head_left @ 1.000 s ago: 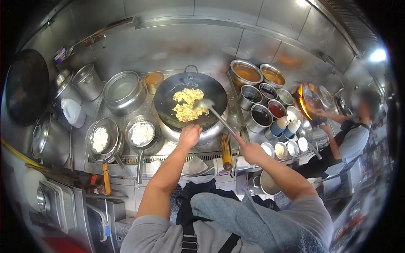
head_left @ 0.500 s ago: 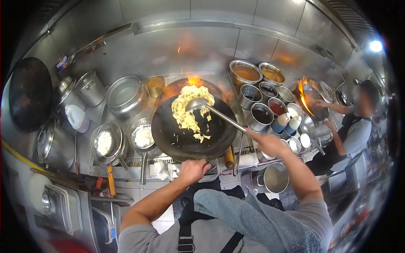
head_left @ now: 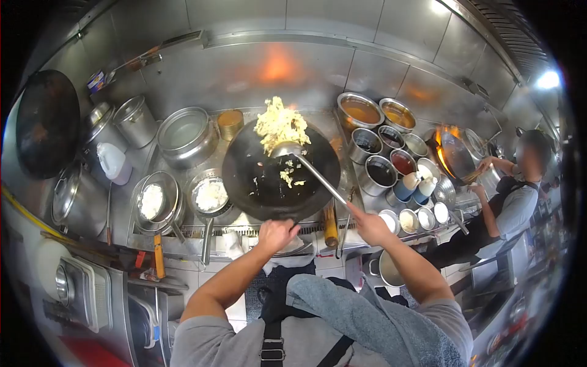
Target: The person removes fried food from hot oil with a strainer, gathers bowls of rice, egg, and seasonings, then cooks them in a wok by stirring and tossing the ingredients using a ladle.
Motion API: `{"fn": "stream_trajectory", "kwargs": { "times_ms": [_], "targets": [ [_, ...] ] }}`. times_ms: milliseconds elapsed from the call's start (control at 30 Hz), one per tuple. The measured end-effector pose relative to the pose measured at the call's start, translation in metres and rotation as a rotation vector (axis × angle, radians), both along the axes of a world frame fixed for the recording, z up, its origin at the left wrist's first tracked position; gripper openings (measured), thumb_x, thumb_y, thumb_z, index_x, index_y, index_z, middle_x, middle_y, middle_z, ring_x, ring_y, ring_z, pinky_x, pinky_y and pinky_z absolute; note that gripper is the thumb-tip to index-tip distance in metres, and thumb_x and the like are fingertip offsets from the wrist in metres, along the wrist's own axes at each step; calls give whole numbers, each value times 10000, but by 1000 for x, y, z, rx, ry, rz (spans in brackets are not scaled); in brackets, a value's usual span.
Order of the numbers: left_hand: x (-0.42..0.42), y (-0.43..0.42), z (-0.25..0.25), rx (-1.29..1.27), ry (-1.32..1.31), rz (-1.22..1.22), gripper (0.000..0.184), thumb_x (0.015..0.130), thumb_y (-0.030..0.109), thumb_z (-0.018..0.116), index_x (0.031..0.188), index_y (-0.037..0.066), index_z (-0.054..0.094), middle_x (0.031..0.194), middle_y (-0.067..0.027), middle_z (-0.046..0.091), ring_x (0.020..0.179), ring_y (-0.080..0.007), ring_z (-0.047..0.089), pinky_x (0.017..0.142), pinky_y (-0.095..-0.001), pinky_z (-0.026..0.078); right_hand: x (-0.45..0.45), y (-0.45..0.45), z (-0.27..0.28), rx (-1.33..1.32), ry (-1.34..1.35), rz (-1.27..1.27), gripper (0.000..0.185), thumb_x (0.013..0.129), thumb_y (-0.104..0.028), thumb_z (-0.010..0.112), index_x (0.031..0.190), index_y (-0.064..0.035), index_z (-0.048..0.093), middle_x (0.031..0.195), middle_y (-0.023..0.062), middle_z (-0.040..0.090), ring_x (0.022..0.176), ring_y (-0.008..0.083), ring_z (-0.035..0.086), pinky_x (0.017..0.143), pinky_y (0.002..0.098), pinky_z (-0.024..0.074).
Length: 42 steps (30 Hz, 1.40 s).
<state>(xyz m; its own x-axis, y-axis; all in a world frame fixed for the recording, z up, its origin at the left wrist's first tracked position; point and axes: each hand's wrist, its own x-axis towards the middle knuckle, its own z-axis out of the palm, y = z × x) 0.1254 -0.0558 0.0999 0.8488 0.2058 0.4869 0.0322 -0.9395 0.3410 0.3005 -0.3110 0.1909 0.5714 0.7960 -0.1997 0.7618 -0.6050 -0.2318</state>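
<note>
With the wok [head_left: 257,183] as our clock face and twelve pointing away from us, the pale yellow food [head_left: 281,125] is bunched at twelve, at or above the far rim; we cannot tell whether it rests on the metal or hangs in the air. That is where we judge the main risk to lie: too hard a push or too steep a tilt could send part of it over that edge towards the steel wall [head_left: 318,67], which shows an orange glow.

Our left grip [head_left: 278,235] is closed at the wok's six o'clock edge, though what lies under the fingers is hidden. If it slipped, perhaps through heat or grease, the wok could swing or drop.

Our right grip [head_left: 370,226] is wrapped round the handle of the ladle [head_left: 321,177], which slants from four o'clock up to the food, its bowl right against the lower side of the mass. A mistimed scoop could flick bits sideways towards the sauce pots [head_left: 379,171] at three.

A few scraps lie apart near the wok's middle; left there on hot metal, they could scorch. At eight, a pan [head_left: 211,194] of white food sits near enough to catch splashes.
</note>
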Motion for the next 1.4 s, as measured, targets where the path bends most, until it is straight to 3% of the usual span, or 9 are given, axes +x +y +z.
{"fn": "stream_trajectory", "kwargs": {
  "times_ms": [200, 400, 500, 633, 767, 833, 1033, 1200, 1400],
  "targets": [
    [82, 46, -4, -63, -63, 98, 171, 836, 238, 648, 823, 72, 612, 841, -123, 642, 854, -333, 606, 737, -445, 448, -11, -40, 52, -25, 30, 115, 887, 752, -7, 521, 1524, -240, 153, 944, 254, 643, 871, 414, 636, 803, 501, 488],
    [0, -7, -23, -401, -73, -181, 220, 872, 95, 591, 1083, 34, 586, 1139, -163, 600, 1078, -365, 566, 945, -415, 443, 97, 47, -33, -103, -85, 14, 890, 784, -1, 496, 1531, -265, 91, 997, 260, 653, 820, 380, 667, 701, 481, 520],
    [-81, -12, -37, -597, 54, 8, 167, 908, 130, 577, 1003, 21, 660, 1039, -168, 651, 1021, -354, 607, 902, -395, 478, 93, 84, -18, 282, 512, -308, 886, 791, -24, 493, 1532, -271, 75, 999, 279, 649, 842, 399, 668, 734, 479, 526],
    [-167, -6, -70, -553, 113, 223, 175, 905, 137, 584, 974, -2, 665, 904, -153, 665, 849, -318, 641, 787, -370, 508, 57, 135, -76, 279, 183, -440, 860, 824, -44, 494, 1535, -179, 30, 1079, 286, 639, 862, 404, 667, 846, 451, 507],
    [-199, -18, -41, -946, 72, 309, 148, 885, 94, 610, 969, -13, 669, 846, -115, 668, 766, -219, 645, 725, -330, 517, 55, 131, -47, 383, 588, -238, 855, 852, -55, 539, 1540, -190, 49, 811, 155, 612, 653, 282, 606, 610, 386, 506],
    [-200, -31, 42, -1333, -119, 177, 117, 895, 55, 601, 927, -22, 684, 810, -134, 672, 765, -195, 653, 681, -269, 509, 47, 120, -21, 374, 838, -207, 839, 864, -36, 531, 1542, -197, 64, 738, 89, 563, 554, 204, 555, 522, 338, 485],
    [-174, -66, 216, -970, 67, -1111, 213, 897, 60, 612, 1087, -11, 678, 1068, -181, 661, 916, -326, 638, 826, -385, 502, 26, 86, -21, 547, 1611, -355, 789, 928, -36, 492, 1531, -332, 78, 711, 36, 475, 486, 122, 433, 453, 283, 411],
    [-136, -90, 224, -835, 122, -1199, 178, 914, 86, 618, 1053, 3, 693, 1143, -199, 627, 965, -310, 608, 803, -376, 484, 45, 92, -38, 442, 1129, -243, 761, 926, -26, 476, 1536, -263, 87, 707, 26, 469, 471, 116, 423, 417, 288, 386],
    [-122, -95, 236, -857, 135, -1295, 203, 933, 178, 612, 1051, 34, 694, 1056, -132, 581, 897, -273, 581, 749, -371, 471, 19, 54, -6, 617, 1401, -418, 764, 929, -32, 487, 1535, -269, 87, 691, 30, 466, 473, 123, 446, 421, 290, 399]
  ]
}}
